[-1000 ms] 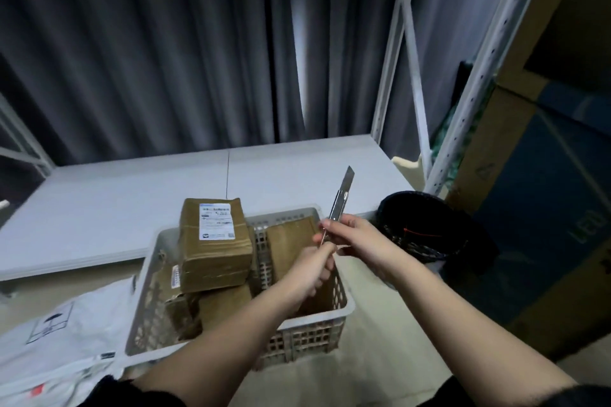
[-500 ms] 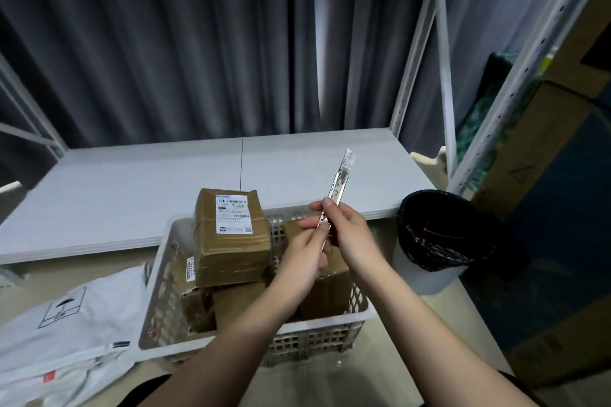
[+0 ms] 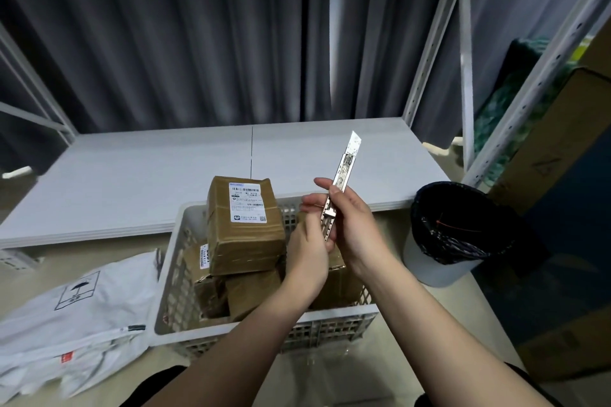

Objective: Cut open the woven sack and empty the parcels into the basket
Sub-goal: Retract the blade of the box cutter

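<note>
Both of your hands are holding the utility knife above the basket, the right hand clamped around the handle and the left hand pinching its lower end, blade out and pointing up. Several brown parcels are already sitting in the basket and the white woven sack is lying flat just left of it, so you are probably finishing up; next, retract that blade carefully. Right of the basket, the black-lined bin is standing with contents I cannot make out.

At frame centre, the right hand and left hand grip a slim metal utility knife, blade up, above a white perforated plastic basket of brown taped cardboard parcels.
</note>
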A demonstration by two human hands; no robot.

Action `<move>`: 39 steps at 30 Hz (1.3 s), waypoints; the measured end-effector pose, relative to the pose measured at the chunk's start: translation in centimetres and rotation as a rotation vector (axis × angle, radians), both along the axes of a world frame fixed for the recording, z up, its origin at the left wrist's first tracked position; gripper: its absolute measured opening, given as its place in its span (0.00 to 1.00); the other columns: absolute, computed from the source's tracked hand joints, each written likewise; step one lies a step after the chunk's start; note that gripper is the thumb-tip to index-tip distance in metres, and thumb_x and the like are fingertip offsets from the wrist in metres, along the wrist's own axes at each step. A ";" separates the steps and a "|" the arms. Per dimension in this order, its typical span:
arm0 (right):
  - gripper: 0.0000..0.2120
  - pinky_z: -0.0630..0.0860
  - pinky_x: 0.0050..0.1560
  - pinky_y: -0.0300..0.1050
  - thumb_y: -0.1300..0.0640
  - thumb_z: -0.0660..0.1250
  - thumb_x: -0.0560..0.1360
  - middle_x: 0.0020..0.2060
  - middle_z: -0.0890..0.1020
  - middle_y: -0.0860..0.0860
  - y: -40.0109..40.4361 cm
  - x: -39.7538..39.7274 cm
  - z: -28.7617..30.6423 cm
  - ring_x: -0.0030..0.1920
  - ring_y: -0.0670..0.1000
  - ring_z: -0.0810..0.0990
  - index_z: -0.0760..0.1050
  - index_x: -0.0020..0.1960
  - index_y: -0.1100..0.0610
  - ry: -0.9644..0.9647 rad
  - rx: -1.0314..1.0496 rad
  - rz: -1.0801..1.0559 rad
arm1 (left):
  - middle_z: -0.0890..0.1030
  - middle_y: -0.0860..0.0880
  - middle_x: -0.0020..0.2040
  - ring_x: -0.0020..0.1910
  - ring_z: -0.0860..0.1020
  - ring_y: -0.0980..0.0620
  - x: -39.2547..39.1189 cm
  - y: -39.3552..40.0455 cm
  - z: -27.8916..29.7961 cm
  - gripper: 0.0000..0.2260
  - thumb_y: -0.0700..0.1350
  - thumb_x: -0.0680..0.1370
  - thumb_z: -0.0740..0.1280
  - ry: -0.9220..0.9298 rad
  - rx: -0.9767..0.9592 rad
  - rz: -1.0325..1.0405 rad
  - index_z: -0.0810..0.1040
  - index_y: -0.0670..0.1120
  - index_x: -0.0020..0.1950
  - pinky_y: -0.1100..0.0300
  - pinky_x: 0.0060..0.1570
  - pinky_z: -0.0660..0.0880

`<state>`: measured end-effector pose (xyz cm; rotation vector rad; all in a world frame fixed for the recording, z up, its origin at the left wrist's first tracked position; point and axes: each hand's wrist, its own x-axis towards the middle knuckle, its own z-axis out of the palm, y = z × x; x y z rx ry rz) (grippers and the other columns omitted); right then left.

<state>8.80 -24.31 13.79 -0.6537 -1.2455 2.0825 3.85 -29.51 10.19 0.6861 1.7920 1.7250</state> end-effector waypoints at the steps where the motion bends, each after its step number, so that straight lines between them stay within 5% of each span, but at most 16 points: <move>1: 0.11 0.75 0.27 0.37 0.59 0.53 0.82 0.37 0.85 0.53 0.0 -0.1 -0.1 0.37 0.50 0.84 0.74 0.55 0.56 0.020 -0.031 0.025 | 0.71 0.53 0.24 0.27 0.66 0.49 0.0 0.0 0.1 0.19 0.63 0.66 0.50 -0.029 0.000 0.006 0.73 0.55 0.28 0.56 0.29 0.59; 5: 0.11 0.71 0.42 0.47 0.59 0.54 0.82 0.48 0.85 0.53 -0.5 -0.4 -0.8 0.46 0.52 0.85 0.73 0.58 0.51 -0.001 -0.023 0.114 | 0.70 0.36 0.28 0.30 0.63 0.32 0.1 -0.2 1.0 0.20 0.61 0.68 0.49 -0.151 -0.042 0.025 0.77 0.53 0.36 0.61 0.26 0.58; 8: 0.11 0.69 0.39 0.45 0.58 0.54 0.82 0.50 0.85 0.54 -0.4 -0.5 -1.6 0.51 0.61 0.78 0.71 0.59 0.49 -0.038 -0.011 0.156 | 0.68 0.51 0.20 0.19 0.65 0.58 0.0 -0.3 1.1 0.21 0.60 0.68 0.49 -0.225 -0.055 -0.018 0.75 0.49 0.42 0.66 0.20 0.60; 11: 0.13 0.65 0.39 0.45 0.57 0.56 0.80 0.55 0.83 0.57 0.1 -0.3 -2.3 0.53 0.63 0.71 0.72 0.61 0.46 -0.072 -0.023 0.230 | 0.68 0.53 0.18 0.16 0.65 0.61 0.0 -0.4 1.2 0.18 0.58 0.75 0.51 -0.328 -0.050 -0.027 0.74 0.47 0.45 0.72 0.16 0.59; 13: 0.14 0.65 0.33 0.41 0.58 0.57 0.80 0.53 0.78 0.64 -0.1 -0.1 -2.7 0.43 0.58 0.70 0.72 0.62 0.43 -0.112 -0.046 0.296 | 0.64 0.54 0.14 0.12 0.62 0.61 0.0 -0.6 1.4 0.18 0.54 0.80 0.48 -0.388 -0.043 -0.038 0.71 0.46 0.42 0.73 0.15 0.57; 17: 0.14 0.61 0.26 0.36 0.61 0.56 0.81 0.49 0.69 0.59 -0.4 0.3 -2.6 0.24 0.45 0.63 0.72 0.61 0.45 -0.095 -0.032 0.347 | 0.61 0.52 0.18 0.12 0.56 0.60 -0.3 -0.9 1.7 0.20 0.53 0.82 0.45 -0.383 -0.105 -0.066 0.69 0.44 0.43 0.72 0.15 0.53; 19: 0.14 0.64 0.30 0.38 0.62 0.56 0.81 0.51 0.70 0.66 -0.1 0.4 -2.4 0.20 0.42 0.63 0.73 0.59 0.47 -0.081 -0.006 0.347 | 0.64 0.47 0.23 0.12 0.57 0.60 -0.5 -1.1 2.1 0.21 0.53 0.82 0.44 -0.350 -0.128 -0.117 0.69 0.44 0.40 0.72 0.15 0.53; 22: 0.14 0.74 0.32 0.41 0.62 0.58 0.80 0.47 0.57 0.77 0.1 0.4 -2.5 0.19 0.43 0.65 0.74 0.60 0.49 -0.060 -0.081 0.387 | 0.63 0.44 0.28 0.12 0.60 0.60 -0.7 -1.3 2.5 0.21 0.52 0.82 0.44 -0.378 -0.108 -0.207 0.67 0.45 0.37 0.74 0.15 0.53; 26: 0.17 0.78 0.28 0.41 0.66 0.56 0.80 0.53 0.67 0.63 -0.1 0.5 -2.6 0.23 0.44 0.74 0.71 0.64 0.52 0.024 -0.198 0.414 | 0.61 0.45 0.28 0.13 0.58 0.59 -1.2 -1.4 2.3 0.21 0.55 0.81 0.44 -0.397 -0.094 -0.248 0.67 0.46 0.38 0.74 0.16 0.52; 28: 0.17 0.79 0.36 0.48 0.66 0.58 0.78 0.58 0.71 0.62 -0.1 0.4 -3.0 0.41 0.56 0.79 0.73 0.62 0.50 0.043 -0.213 0.422 | 0.58 0.46 0.28 0.12 0.58 0.59 -1.1 -1.5 2.3 0.19 0.57 0.80 0.46 -0.420 -0.092 -0.250 0.67 0.47 0.39 0.75 0.16 0.53; 30: 0.18 0.77 0.42 0.51 0.63 0.63 0.74 0.57 0.70 0.60 -0.1 0.0 -3.5 0.48 0.59 0.70 0.77 0.58 0.45 0.056 -0.217 0.414 | 0.58 0.46 0.29 0.12 0.59 0.59 -1.1 -1.5 2.1 0.19 0.61 0.74 0.49 -0.428 -0.087 -0.241 0.68 0.47 0.43 0.75 0.17 0.55; 36: 0.17 0.76 0.31 0.41 0.65 0.59 0.78 0.40 0.79 0.54 -0.8 0.3 -2.8 0.29 0.48 0.72 0.76 0.58 0.47 -0.020 -0.117 0.308 | 0.63 0.48 0.24 0.15 0.58 0.57 -1.7 -1.3 1.6 0.19 0.53 0.80 0.44 -0.393 -0.088 -0.243 0.69 0.45 0.44 0.73 0.19 0.52; 39: 0.13 0.78 0.28 0.38 0.61 0.58 0.80 0.49 0.77 0.59 -0.1 0.9 -1.6 0.33 0.48 0.78 0.74 0.60 0.50 -0.044 -0.051 0.293 | 0.69 0.49 0.29 0.19 0.62 0.59 -2.1 -2.0 2.8 0.12 0.42 0.81 0.48 -0.479 0.005 -0.379 0.71 0.44 0.48 0.68 0.21 0.50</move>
